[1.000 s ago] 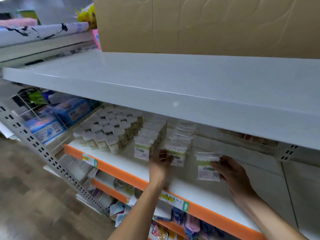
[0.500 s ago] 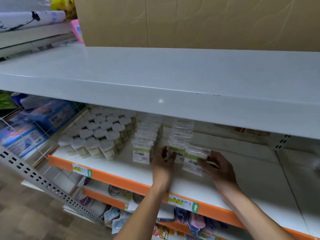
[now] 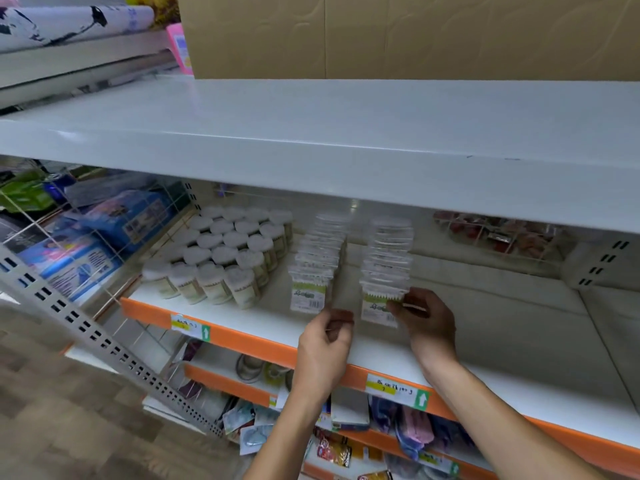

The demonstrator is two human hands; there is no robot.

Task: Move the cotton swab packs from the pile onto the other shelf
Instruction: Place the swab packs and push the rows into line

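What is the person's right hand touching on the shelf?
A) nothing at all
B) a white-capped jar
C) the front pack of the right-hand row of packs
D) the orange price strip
C: the right hand has its fingers on the front cotton swab pack of the right-hand row.

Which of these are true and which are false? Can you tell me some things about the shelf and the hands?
1. The right hand touches the front pack of the right-hand row. True.
2. The round white-lidded jars stand to the right of the pack rows. False: they stand to the left.
3. The left hand grips a jar. False: its fingers are curled just in front of the left-hand row, and it grips no jar.
4. The shelf under the packs has an orange front edge. True.
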